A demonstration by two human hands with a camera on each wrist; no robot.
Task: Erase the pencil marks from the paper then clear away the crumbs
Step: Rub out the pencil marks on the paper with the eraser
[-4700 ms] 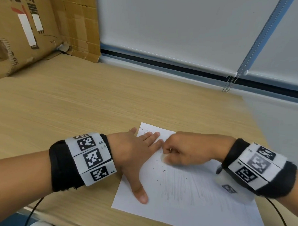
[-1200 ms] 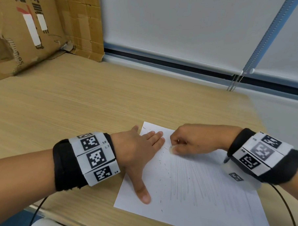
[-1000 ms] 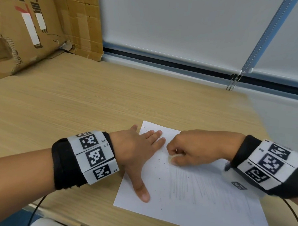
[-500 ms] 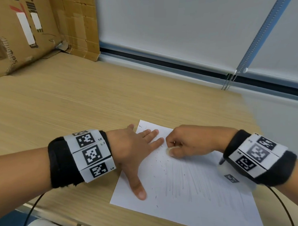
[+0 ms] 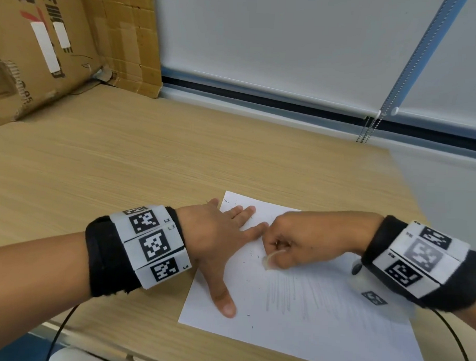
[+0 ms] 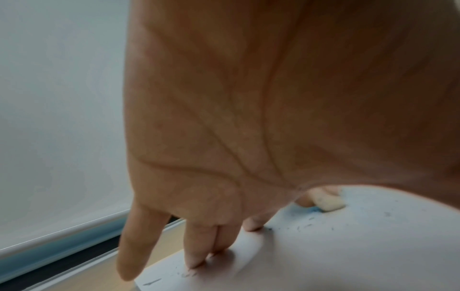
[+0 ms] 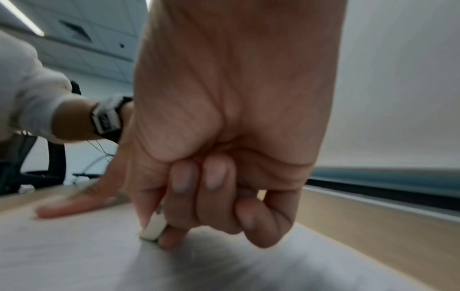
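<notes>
A white sheet of paper [image 5: 320,328] lies on the wooden desk [image 5: 150,163], with grey pencil strokes [image 5: 283,294] across its middle. My left hand [image 5: 217,242] presses flat on the paper's left edge, fingers straight and thumb spread. My right hand [image 5: 291,245] pinches a small white eraser [image 5: 267,263] between thumb and fingers and holds its tip on the paper at the top of the strokes. The eraser [image 7: 154,226] shows clearly in the right wrist view, and also in the left wrist view as an eraser [image 6: 328,202]. Dark eraser crumbs [image 5: 251,254] lie scattered between the hands.
A worn cardboard box [image 5: 46,41] stands at the back left of the desk. A white window blind [image 5: 265,37] with a bead chain [image 5: 367,131] runs along the far edge. The desk ends just right of the paper. Cables hang from both wristbands.
The right hand with the eraser has rubbed back and forth over the top of the pencil strokes, now slightly nearer me than half a second ago. The left hand has stayed pressed on the paper.
</notes>
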